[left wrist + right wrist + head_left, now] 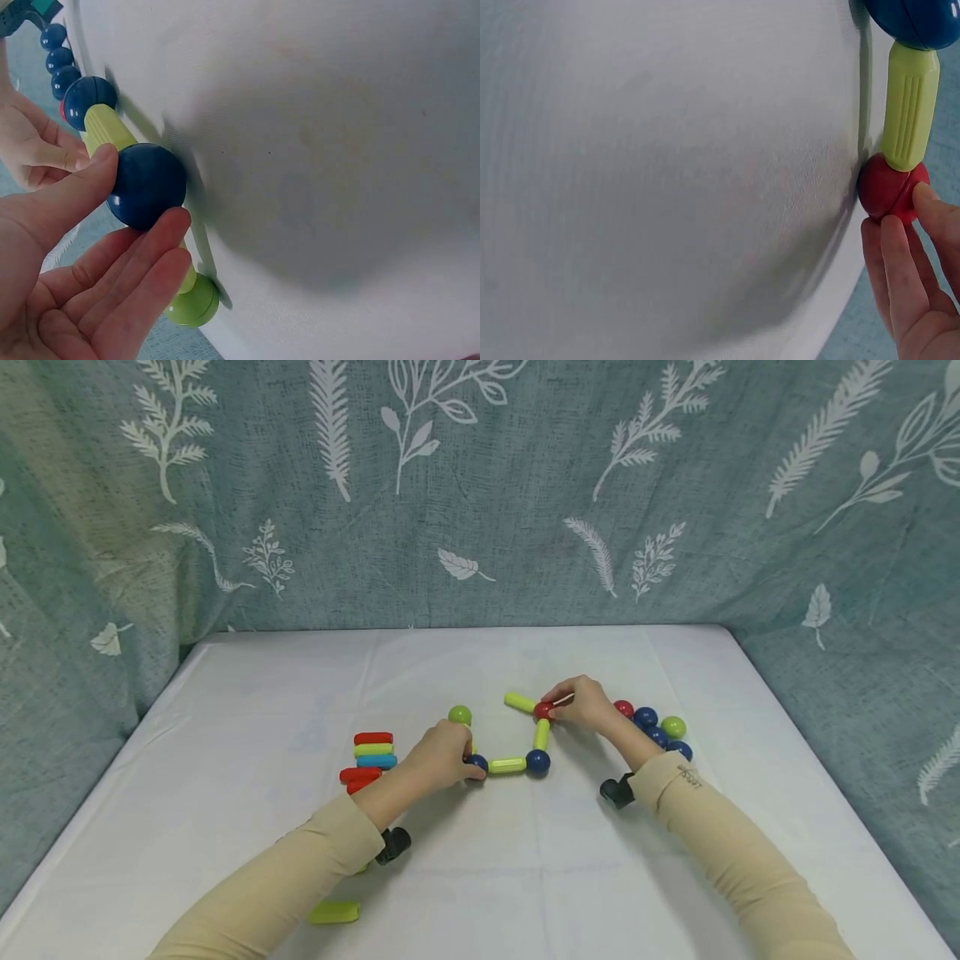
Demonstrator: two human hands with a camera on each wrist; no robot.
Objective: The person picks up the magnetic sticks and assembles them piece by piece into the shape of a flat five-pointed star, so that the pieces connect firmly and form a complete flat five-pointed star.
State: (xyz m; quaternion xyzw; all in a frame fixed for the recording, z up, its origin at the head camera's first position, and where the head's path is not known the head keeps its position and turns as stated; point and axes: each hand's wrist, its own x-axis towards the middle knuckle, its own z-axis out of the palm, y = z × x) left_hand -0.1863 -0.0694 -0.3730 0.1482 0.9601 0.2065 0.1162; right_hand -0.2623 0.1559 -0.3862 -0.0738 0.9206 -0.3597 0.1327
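Lime rods and balls form a joined figure on the white table. My left hand (442,755) pinches its left blue ball (147,186) between thumb and fingers. From there a lime rod (507,766) runs to another blue ball (537,762), and a second rod (911,106) goes on to a red ball (894,187). My right hand (583,702) pinches that red ball. A further lime rod (519,702) points left from the red ball. Behind the left hand, a green ball (460,715) tops a rod partly hidden by the fingers.
Left of the figure lie red rods (373,738), a lime rod (373,749) and a blue rod (377,762). A lime piece (334,912) is near the left sleeve. Beyond the right wrist sit several loose balls, among them a green one (673,727).
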